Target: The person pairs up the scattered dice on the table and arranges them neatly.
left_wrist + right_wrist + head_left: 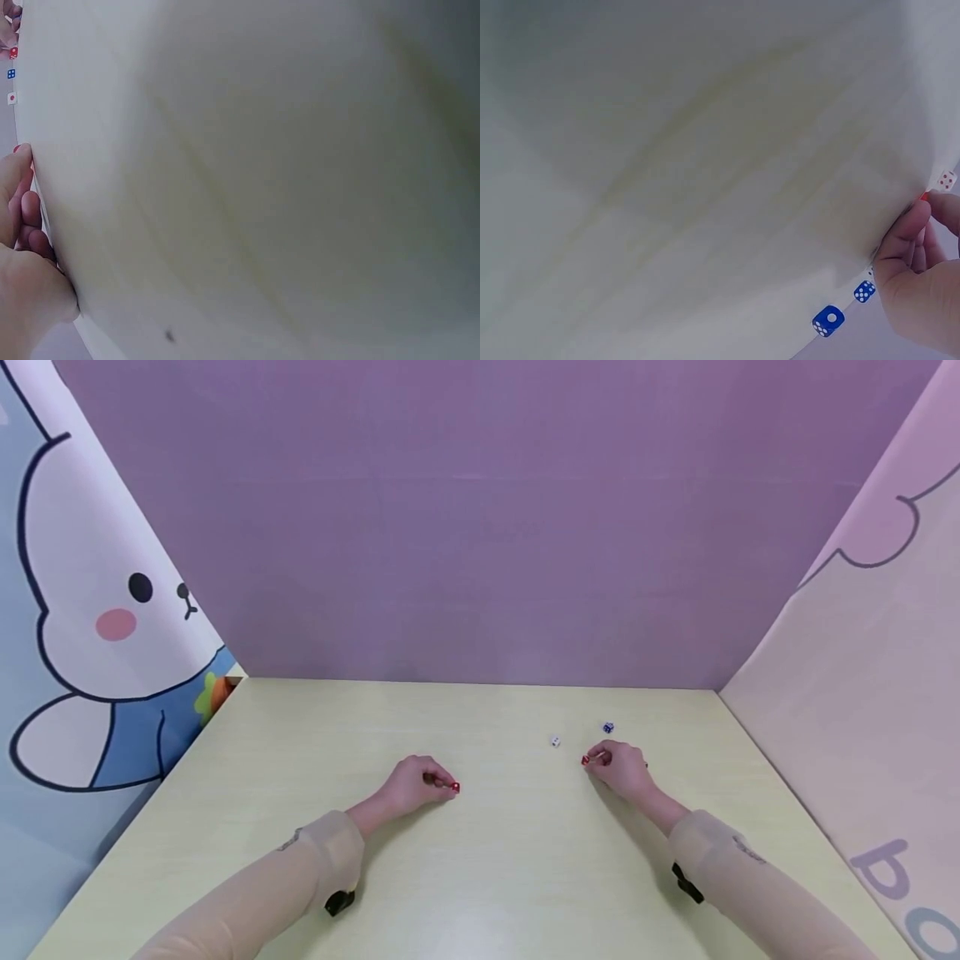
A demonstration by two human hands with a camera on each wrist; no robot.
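Note:
My left hand [415, 785] pinches a red die [455, 787] between thumb and fingertips, just over the table. Its die is mostly hidden by the fingers [24, 159] in the left wrist view. Farther right, my right hand [621, 768] pinches another red die [586, 761], of which only a sliver [924, 196] shows in the right wrist view. A white die [555, 742] lies to the left of the right hand, and a blue die [608, 727] lies just beyond it. The right wrist view shows two blue dice, a nearer one [829, 321] and a smaller-looking one [864, 291].
Both hands work over a pale wooden table [480, 877]. A purple panel [480, 527] rises along its far edge. Printed sheets stand at both sides, a cartoon animal sheet [90, 552] on the left and a pale pink one [885, 677] on the right.

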